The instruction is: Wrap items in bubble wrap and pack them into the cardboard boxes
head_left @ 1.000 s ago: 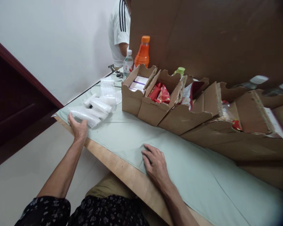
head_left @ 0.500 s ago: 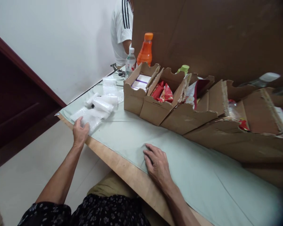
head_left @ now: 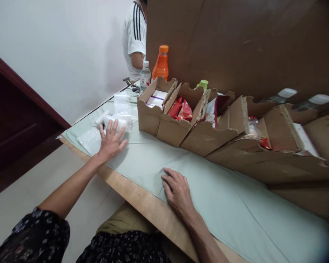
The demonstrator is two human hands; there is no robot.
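Observation:
My left hand (head_left: 111, 140) is spread open over a small pile of bubble wrap, its fingertips at a rolled piece of bubble wrap (head_left: 122, 122). Whether the fingers press on the roll or hover just above it, I cannot tell. A flat sheet of bubble wrap (head_left: 89, 141) lies under and left of the wrist, and another sheet (head_left: 122, 102) lies farther back. On the pale green cloth (head_left: 145, 153) near the table's front edge rests my right hand (head_left: 178, 190), fingers loosely bent and apart, with nothing in it.
A row of cardboard bins (head_left: 170, 131) runs along the back, holding white boxes (head_left: 157, 98), red packets (head_left: 182, 109) and other goods. Behind stand a water bottle (head_left: 145, 76) and an orange bottle (head_left: 161, 65). A person in a white shirt (head_left: 134, 36) is beyond a cardboard panel (head_left: 222, 44).
My left hand has moved from the front sheet of bubble wrap rightward and farther back to the roll, its fingers spreading. My right hand stays on the cloth. The view has shifted slightly.

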